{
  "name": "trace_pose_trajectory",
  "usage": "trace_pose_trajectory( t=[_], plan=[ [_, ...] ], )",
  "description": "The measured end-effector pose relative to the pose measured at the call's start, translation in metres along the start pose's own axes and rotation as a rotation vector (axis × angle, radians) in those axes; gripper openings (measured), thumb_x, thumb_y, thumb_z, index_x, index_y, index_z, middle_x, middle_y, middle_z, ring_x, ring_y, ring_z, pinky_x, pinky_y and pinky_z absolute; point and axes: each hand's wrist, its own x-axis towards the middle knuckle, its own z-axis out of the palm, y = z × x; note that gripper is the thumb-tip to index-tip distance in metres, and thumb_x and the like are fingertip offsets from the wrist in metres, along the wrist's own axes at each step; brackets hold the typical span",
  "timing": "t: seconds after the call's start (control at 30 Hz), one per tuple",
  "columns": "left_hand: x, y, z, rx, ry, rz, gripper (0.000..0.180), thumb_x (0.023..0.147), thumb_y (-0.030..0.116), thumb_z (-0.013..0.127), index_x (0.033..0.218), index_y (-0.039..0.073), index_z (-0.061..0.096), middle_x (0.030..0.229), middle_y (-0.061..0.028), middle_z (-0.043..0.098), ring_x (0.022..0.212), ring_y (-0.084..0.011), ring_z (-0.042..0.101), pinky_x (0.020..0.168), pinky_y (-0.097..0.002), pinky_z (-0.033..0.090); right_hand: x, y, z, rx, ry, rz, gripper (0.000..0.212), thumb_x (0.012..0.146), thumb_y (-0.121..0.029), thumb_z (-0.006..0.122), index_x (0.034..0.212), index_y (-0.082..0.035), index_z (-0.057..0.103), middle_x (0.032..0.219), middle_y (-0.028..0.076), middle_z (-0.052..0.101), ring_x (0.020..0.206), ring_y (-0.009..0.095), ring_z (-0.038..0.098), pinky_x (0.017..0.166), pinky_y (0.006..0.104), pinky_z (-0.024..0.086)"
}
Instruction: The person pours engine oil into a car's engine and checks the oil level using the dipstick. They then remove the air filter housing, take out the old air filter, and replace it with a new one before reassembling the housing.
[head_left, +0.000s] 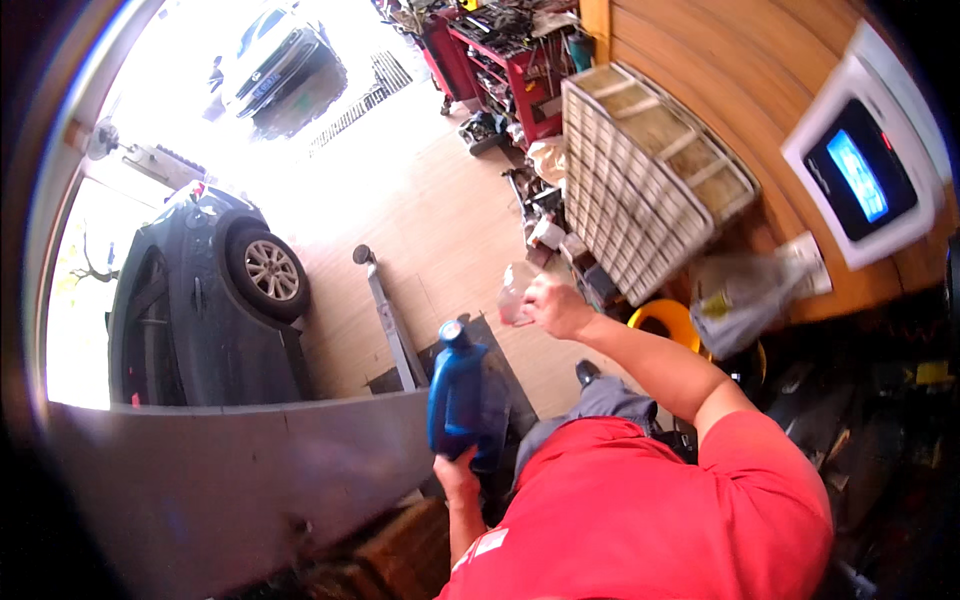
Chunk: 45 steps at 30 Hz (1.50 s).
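Observation:
A blue plastic bottle [455, 395] with a pale top is in my left hand [457, 472], whose fingers close around its lower end. Right beside the bottle is another dark blue shape, which blurs into the background. Out in front, my right hand [557, 308] pinches a small translucent, slightly pinkish plastic piece [514, 293]. Blur keeps me from telling whether that piece is a cup or a bag. The bottle and the plastic piece are apart.
On the left a dark car [190, 310] stands near a grey lift arm [393, 325]. A grey panel [240, 480] borders my left side. To the right are a woven crate [640, 190], a yellow container [668, 318] and a white machine with a lit screen [870, 160]. A red tool cart [530, 85] is farther off.

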Motion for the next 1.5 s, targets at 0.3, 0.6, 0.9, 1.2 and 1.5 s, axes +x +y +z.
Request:
trace_pose_trajectory(
  t=[0.3,0.6,0.9,1.2,1.5],
  plan=[
    [0.217,0.098,0.053,-0.188,0.234,0.010,0.042,0.063,-0.011,0.066,0.103,0.000,0.062,0.093,-0.0047,0.064,0.081,-0.0175,0.060,0.077,-0.0305,0.048,0.308,0.028,0.089,0.045,-0.306,-0.058,0.020,0.084,-0.026,0.060,0.089,-0.007,0.066,0.096,0.017,0.059,0.091,0.034,0.060,0.081,0.0413,0.049],
    [0.497,0.204,0.088,-0.147,0.262,-0.049,0.045,0.060,-0.010,0.070,0.103,0.000,0.062,0.094,-0.0041,0.064,0.084,-0.0168,0.061,0.080,-0.0314,0.047,0.590,0.084,0.139,-0.047,-0.278,-0.012,0.018,0.081,-0.024,0.063,0.085,-0.006,0.068,0.090,0.015,0.061,0.086,0.033,0.061,0.076,0.0403,0.050],
    [0.812,0.335,0.167,-0.059,0.237,0.023,0.041,0.062,-0.009,0.069,0.102,-0.001,0.062,0.093,-0.0046,0.064,0.082,-0.0179,0.060,0.079,-0.0324,0.047,0.910,0.178,0.185,-0.087,-0.207,0.020,0.019,0.080,-0.024,0.064,0.084,-0.007,0.068,0.091,0.015,0.061,0.088,0.033,0.061,0.078,0.0408,0.049],
    [1.080,0.478,0.224,-0.130,0.310,-0.065,0.032,0.069,-0.009,0.066,0.100,-0.002,0.063,0.089,-0.0057,0.064,0.078,-0.0182,0.060,0.071,-0.0312,0.048,1.241,0.163,0.274,-0.060,-0.522,0.005,0.024,0.083,-0.031,0.061,0.092,-0.010,0.068,0.102,0.019,0.059,0.096,0.035,0.059,0.085,0.0424,0.048],
    [1.408,0.560,0.302,-0.047,0.149,0.032,0.041,0.067,-0.011,0.066,0.107,-0.003,0.061,0.098,-0.0061,0.063,0.087,-0.0191,0.059,0.083,-0.0324,0.046,1.551,0.245,0.344,-0.144,-0.430,0.147,0.024,0.082,-0.027,0.060,0.093,-0.007,0.068,0.101,0.018,0.060,0.094,0.033,0.060,0.086,0.0401,0.048]
  ],
)
